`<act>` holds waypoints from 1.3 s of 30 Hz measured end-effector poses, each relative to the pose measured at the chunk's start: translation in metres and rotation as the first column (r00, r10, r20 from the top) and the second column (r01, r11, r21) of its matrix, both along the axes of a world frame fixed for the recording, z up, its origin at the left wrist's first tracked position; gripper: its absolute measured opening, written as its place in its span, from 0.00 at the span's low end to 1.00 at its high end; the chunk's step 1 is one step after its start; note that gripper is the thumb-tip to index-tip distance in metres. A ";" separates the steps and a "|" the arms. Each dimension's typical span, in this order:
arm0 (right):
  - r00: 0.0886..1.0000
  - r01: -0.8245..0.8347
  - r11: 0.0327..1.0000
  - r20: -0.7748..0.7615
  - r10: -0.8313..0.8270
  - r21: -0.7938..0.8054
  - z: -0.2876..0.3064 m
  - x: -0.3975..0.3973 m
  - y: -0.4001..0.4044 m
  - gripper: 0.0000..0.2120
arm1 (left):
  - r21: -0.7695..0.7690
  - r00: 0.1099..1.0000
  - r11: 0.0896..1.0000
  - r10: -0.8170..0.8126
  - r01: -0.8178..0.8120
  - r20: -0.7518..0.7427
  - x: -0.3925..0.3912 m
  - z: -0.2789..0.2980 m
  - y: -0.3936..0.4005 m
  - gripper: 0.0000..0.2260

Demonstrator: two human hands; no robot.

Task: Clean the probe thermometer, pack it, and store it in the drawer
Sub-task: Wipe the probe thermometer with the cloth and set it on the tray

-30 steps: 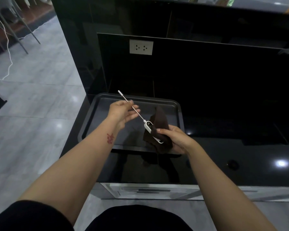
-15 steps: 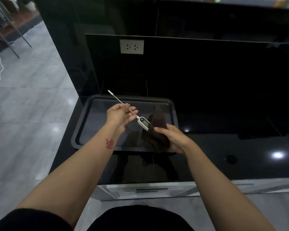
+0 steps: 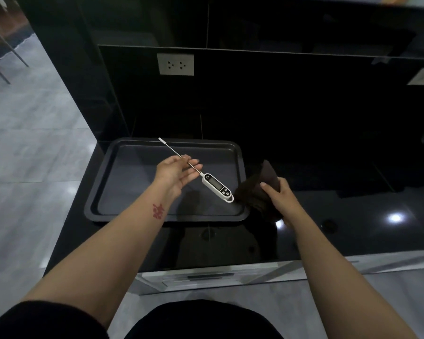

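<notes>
The white probe thermometer [image 3: 217, 187] hangs over the dark tray [image 3: 113, 192], its thin metal probe pointing up to the far left with a white cap on the tip. My left hand [image 3: 175, 173] pinches the probe near the body. The display and buttons face up. My right hand [image 3: 278, 200] grips a dark brown cloth [image 3: 260, 185] just right of the tray, a little apart from the thermometer's lower end.
The glossy black counter [image 3: 353, 216] runs right, with a black back panel and a white wall socket [image 3: 175, 64] behind. A grey drawer front [image 3: 206, 277] sits below the counter edge. Grey floor tiles lie to the left.
My right hand with the cloth has come off the thermometer body and moved right, off the tray. The whole white body now shows. My left hand keeps its pinch on the probe.
</notes>
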State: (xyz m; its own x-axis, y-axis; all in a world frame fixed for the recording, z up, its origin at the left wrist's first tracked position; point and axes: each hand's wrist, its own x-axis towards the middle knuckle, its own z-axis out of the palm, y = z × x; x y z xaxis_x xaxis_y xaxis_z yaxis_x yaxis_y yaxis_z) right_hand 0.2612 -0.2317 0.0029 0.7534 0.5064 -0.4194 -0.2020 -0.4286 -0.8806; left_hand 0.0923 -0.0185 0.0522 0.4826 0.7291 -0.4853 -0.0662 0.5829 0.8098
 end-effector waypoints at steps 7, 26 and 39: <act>0.778 0.063 0.745 0.501 0.380 -0.664 -0.026 -0.002 -0.008 0.26 | -0.008 0.998 0.999 -0.052 0.052 -0.025 0.013 -0.006 -0.009 0.06; 0.371 0.078 0.853 0.809 0.455 -0.515 -0.032 -0.019 0.007 0.23 | -0.033 0.999 0.999 -0.014 0.013 -0.045 0.005 -0.019 -0.003 0.06; 0.209 -0.264 0.822 0.802 0.559 -0.504 -0.013 -0.079 0.065 0.15 | 0.015 0.989 0.999 0.040 -0.039 -0.144 -0.019 -0.018 -0.001 0.06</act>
